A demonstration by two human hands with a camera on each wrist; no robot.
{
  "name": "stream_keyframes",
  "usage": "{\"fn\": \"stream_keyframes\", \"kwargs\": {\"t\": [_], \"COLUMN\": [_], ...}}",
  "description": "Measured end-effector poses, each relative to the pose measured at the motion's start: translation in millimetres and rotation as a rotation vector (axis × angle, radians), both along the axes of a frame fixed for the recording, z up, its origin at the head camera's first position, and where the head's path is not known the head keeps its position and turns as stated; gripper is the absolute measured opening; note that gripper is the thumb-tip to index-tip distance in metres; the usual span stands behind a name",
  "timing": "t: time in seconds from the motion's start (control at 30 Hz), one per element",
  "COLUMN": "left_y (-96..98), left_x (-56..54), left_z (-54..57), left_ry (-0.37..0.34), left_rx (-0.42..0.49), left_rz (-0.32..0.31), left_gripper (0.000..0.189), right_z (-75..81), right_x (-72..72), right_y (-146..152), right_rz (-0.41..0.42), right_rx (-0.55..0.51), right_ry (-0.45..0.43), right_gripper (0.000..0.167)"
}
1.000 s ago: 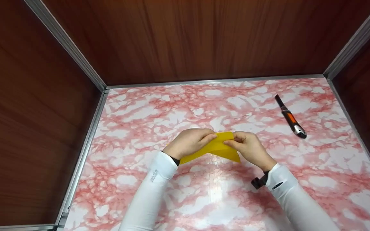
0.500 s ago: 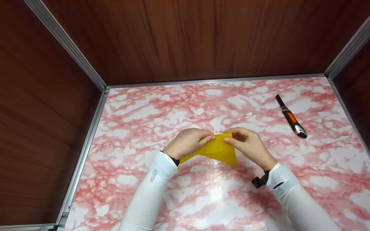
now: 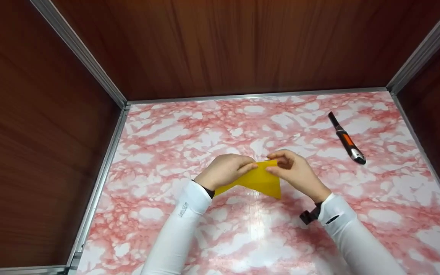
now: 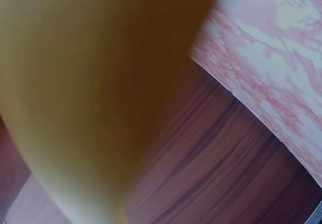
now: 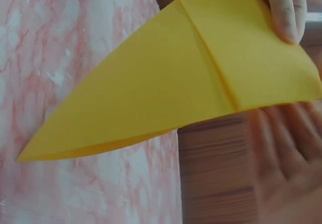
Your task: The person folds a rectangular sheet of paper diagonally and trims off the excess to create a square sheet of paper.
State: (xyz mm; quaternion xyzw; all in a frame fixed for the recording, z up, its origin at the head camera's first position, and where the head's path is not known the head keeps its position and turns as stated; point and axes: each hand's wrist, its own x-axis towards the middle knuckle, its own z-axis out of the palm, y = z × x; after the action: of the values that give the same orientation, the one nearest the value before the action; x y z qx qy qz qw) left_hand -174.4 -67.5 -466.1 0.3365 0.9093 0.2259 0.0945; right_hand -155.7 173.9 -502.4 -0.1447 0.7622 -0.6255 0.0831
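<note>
A yellow sheet of paper [image 3: 262,177] with a creased fold is held up between both hands; in the right wrist view the paper [image 5: 126,88] tapers to a pointed corner and shows a folded-over strip. My left hand [image 3: 225,170] grips its upper left part, thumb on the near face. At the upper right corner, my right hand [image 3: 298,172] has its thumb on the paper's near face and curled fingers behind the edge. The right hand's fingers [image 5: 282,143] look blurred behind the paper. Yellow paper [image 4: 80,83] fills much of the left wrist view, out of focus.
A utility knife [image 3: 346,139] in black and orange lies at the back right of the red-and-white marbled table [image 3: 159,130]. Dark wood panels [image 3: 224,46] with metal edging rise at the back and both sides.
My right hand's fingers have lifted and spread a little away from the paper's top edge. The hanging right corner has swung slightly downward and left. My left hand stays nearly still.
</note>
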Motion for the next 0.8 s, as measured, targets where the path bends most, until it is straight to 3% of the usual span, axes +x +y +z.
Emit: {"fn": "stream_keyframes", "kwargs": {"t": [0.1,0.23,0.43,0.6,0.8], "left_y": [-0.1,-0.7,-8.3,-11.5,-11.0], "left_x": [0.9,0.5,-0.3,-1.3,-3.0], "left_z": [-0.6,-1.6,-3.0,-4.4,-3.8], "left_ry": [-0.004,-0.023,-0.092,-0.065,-0.079], "left_rx": [0.017,0.043,0.066,0.046,0.041], "left_rz": [-0.006,-0.015,0.023,0.025,0.027], "left_gripper": [0.036,0.036,0.036,0.037,0.037], "right_z": [-10.7,-15.2,-15.8,-17.6,-19.8], "right_x": [-3.5,-3.7,-2.7,-2.7,-3.3], "right_y": [0,1,5,7,7], "right_rz": [0.048,0.037,-0.025,-0.035,-0.029], "right_rx": [0.101,0.168,0.162,0.174,0.134], "right_ry": [-0.036,0.021,0.036,0.06,0.057], "right_gripper": [0.031,0.026,0.03,0.038,0.027]}}
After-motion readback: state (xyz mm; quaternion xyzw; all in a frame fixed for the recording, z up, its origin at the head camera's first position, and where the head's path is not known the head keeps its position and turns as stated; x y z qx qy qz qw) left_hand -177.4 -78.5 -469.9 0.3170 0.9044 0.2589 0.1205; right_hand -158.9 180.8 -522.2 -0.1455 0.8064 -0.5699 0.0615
